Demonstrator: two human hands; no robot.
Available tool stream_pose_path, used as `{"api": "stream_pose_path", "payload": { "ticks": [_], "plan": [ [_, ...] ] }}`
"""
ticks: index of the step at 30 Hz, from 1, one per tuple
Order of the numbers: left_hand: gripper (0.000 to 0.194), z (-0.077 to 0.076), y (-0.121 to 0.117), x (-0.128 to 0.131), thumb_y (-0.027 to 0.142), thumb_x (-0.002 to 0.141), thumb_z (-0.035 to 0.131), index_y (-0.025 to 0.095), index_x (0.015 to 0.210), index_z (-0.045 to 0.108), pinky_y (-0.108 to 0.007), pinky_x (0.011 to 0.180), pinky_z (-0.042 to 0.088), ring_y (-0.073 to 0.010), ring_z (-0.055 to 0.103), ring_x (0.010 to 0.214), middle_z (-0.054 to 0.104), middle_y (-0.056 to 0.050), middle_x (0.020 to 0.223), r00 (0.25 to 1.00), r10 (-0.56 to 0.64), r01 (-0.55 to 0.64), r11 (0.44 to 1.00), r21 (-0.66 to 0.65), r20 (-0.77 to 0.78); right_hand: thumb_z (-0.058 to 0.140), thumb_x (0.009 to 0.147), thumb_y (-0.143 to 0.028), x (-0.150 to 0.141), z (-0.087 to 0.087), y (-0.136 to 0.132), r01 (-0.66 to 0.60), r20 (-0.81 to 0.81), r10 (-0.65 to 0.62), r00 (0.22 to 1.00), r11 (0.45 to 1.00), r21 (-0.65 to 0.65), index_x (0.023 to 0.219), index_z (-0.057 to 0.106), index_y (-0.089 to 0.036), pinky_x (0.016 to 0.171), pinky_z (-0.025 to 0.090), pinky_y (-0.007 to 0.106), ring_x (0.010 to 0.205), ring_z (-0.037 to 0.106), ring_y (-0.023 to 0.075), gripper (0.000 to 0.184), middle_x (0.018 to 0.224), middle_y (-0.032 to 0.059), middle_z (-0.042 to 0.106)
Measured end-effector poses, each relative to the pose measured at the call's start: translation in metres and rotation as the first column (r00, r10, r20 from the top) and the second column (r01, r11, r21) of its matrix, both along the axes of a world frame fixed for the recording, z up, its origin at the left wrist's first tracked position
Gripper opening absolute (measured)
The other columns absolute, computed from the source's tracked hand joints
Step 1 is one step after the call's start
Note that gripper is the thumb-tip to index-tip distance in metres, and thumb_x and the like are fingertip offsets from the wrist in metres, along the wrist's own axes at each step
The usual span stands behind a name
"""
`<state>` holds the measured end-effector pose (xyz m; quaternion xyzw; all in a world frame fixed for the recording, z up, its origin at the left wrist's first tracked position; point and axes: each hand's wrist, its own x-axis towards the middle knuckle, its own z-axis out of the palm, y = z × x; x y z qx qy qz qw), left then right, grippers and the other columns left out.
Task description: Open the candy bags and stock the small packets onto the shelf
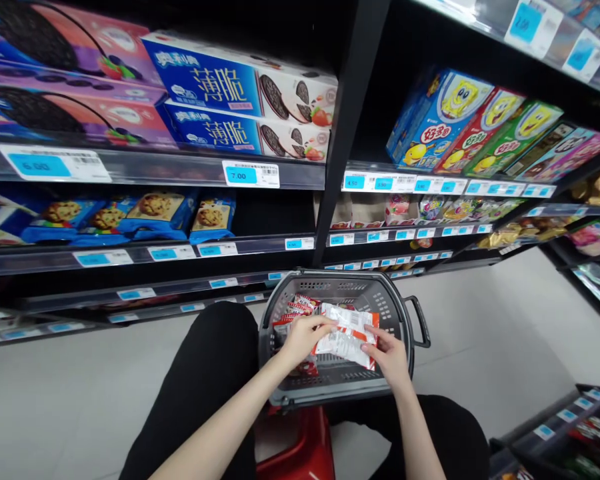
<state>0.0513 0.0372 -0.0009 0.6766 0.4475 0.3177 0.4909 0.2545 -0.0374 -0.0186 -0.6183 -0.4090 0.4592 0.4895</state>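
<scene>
A white snack packet with red-orange ends (347, 347) is held between my two hands, over the grey shopping basket (340, 390). My left hand (303, 340) pinches its left edge between thumb and fingers. At the right end, my right hand (389, 353) grips it with the thumb and fingertips. Inside the basket, several red and white packets (300, 307) lie along the left side, partly hidden under my left hand and the held packet. The basket's dark handle (420, 321) sticks out on the right.
Shelves with blue cookie boxes (210, 83), blue cookie bags (155, 213) and cartoon snack boxes (455, 113) rise in front. A red plastic stool (300, 447) shows between my legs. More goods stand on a low shelf (555, 427) at the lower right. Pale floor tiles (480, 333) lie right of the basket.
</scene>
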Motion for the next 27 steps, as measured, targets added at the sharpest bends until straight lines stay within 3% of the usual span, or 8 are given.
{"api": "stream_pose_path", "payload": {
  "ticks": [6, 12, 17, 23, 27],
  "plan": [
    [0.019, 0.003, 0.007, -0.002, 0.029, 0.076, 0.052, 0.017, 0.073, 0.067, -0.021, 0.057, 0.041, -0.0122, 0.057, 0.059, 0.068, 0.001, 0.066, 0.995, -0.044, 0.043, 0.999, -0.004, -0.092, 0.061, 0.071, -0.034, 0.0, 0.005, 0.005, -0.027, 0.292, -0.01, 0.956, 0.992, 0.122, 0.079, 0.07, -0.02, 0.063, 0.046, 0.03, 0.068, 0.059, 0.0177, 0.018, 0.073, 0.0047, 0.066],
    [0.025, -0.005, 0.006, -0.002, 0.033, 0.08, 0.046, 0.017, 0.072, 0.064, -0.02, 0.059, 0.038, -0.011, 0.054, 0.058, 0.064, 0.002, 0.064, 0.978, -0.163, 0.166, 0.986, 0.01, -0.13, 0.051, 0.078, -0.035, 0.004, 0.0, 0.008, -0.131, 0.396, 0.127, 0.91, 0.991, -0.017, 0.071, 0.06, -0.018, 0.055, 0.038, 0.022, 0.06, 0.053, 0.0143, 0.021, 0.065, 0.0003, 0.059],
    [0.023, -0.006, 0.005, 0.0, 0.032, 0.079, 0.046, 0.018, 0.075, 0.063, -0.02, 0.055, 0.034, -0.0099, 0.047, 0.054, 0.058, 0.003, 0.061, 0.959, -0.235, 0.237, 0.972, -0.007, -0.159, 0.043, 0.083, -0.032, 0.011, 0.004, 0.008, -0.213, 0.529, 0.207, 0.823, 0.976, -0.05, 0.07, 0.055, -0.019, 0.055, 0.036, 0.022, 0.061, 0.051, 0.0145, 0.021, 0.063, -0.0008, 0.055],
    [0.02, -0.005, 0.006, 0.001, 0.033, 0.078, 0.045, 0.02, 0.084, 0.059, -0.019, 0.05, 0.031, -0.0102, 0.042, 0.05, 0.05, 0.006, 0.053, 0.962, -0.217, 0.21, 0.976, -0.061, -0.165, 0.042, 0.083, -0.034, 0.015, 0.013, 0.007, -0.209, 0.526, 0.208, 0.824, 0.976, -0.058, 0.067, 0.048, -0.019, 0.053, 0.033, 0.021, 0.055, 0.047, 0.0129, 0.023, 0.057, -0.0027, 0.049],
    [0.022, -0.006, 0.005, 0.004, 0.033, 0.08, 0.043, 0.018, 0.078, 0.058, -0.02, 0.053, 0.032, -0.0105, 0.044, 0.053, 0.052, 0.004, 0.057, 0.973, -0.206, 0.202, 0.978, -0.046, -0.1, 0.04, 0.083, -0.035, 0.011, 0.014, 0.006, -0.159, 0.511, 0.146, 0.847, 0.987, -0.018, 0.066, 0.046, -0.019, 0.052, 0.033, 0.021, 0.054, 0.045, 0.0124, 0.024, 0.057, -0.0029, 0.047]
  ]
}}
